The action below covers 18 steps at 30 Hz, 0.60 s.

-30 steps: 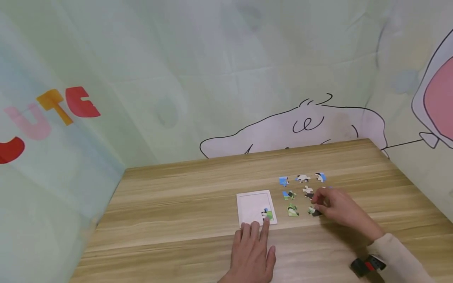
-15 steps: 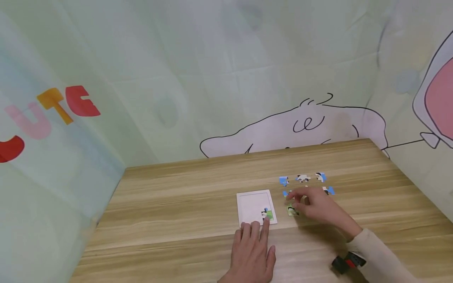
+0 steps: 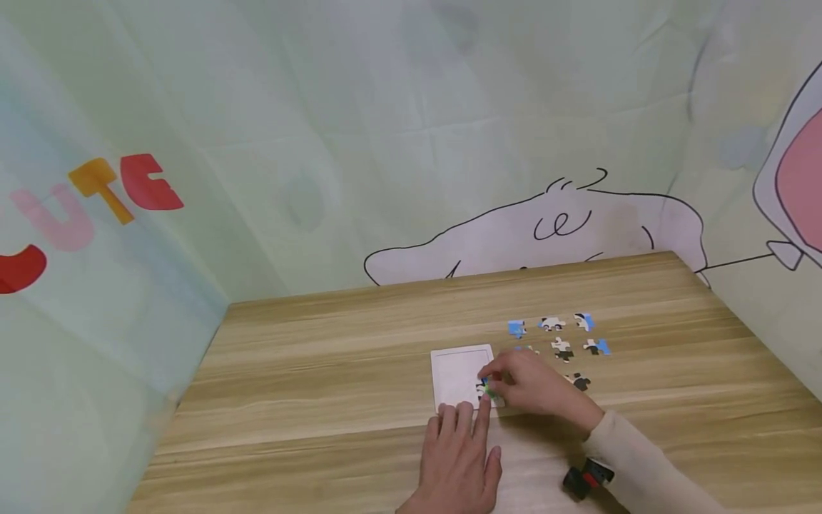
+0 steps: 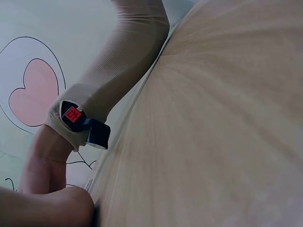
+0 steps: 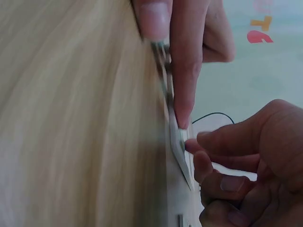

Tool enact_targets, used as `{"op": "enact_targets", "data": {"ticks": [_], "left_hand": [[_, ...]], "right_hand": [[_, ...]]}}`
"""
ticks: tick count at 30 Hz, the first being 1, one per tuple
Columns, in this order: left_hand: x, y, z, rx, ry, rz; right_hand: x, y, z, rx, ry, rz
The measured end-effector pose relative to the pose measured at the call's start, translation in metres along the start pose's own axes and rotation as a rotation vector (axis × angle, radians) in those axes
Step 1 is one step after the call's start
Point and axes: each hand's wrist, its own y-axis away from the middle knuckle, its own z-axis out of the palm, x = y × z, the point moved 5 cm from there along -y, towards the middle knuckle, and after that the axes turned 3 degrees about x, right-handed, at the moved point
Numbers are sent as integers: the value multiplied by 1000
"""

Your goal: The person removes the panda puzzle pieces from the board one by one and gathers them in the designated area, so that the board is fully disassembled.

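Note:
My left hand (image 3: 452, 457) lies with fingers stretched out at the near edge of a white square puzzle board (image 3: 454, 368). Its index fingertip touches a small panda-print puzzle piece (image 3: 481, 391) in the board's near right corner. My right hand (image 3: 539, 385) is at that same corner, thumb and forefinger pinching at the piece there, which they partly cover. In the right wrist view, the right fingers (image 5: 227, 142) are curled close beside the tip of my left forefinger (image 5: 183, 104), just above the thin board (image 5: 176, 144).
Right of the board lie loose puzzle pieces in rows, among them a blue piece (image 3: 516, 328), a panda-face piece (image 3: 552, 324) and a black-and-white piece (image 3: 561, 349). My right hand hides part of the rows. Printed cloth (image 3: 321, 143) stands behind the wooden table (image 3: 308, 378).
My right hand has moved left from the loose pieces to the board's near right corner, uncovering the middle and right pieces behind it. My left hand has stayed in place.

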Motion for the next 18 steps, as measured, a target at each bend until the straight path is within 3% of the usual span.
{"op": "enact_targets", "data": {"ticks": [10,18], "left_hand": [[0,0,-2,30,-17,-12],[0,0,-2,-47,3,-9]], "right_hand": [[-3,-2,-1,34,-66,147],[5,4,-11,127,-157,283]]}}
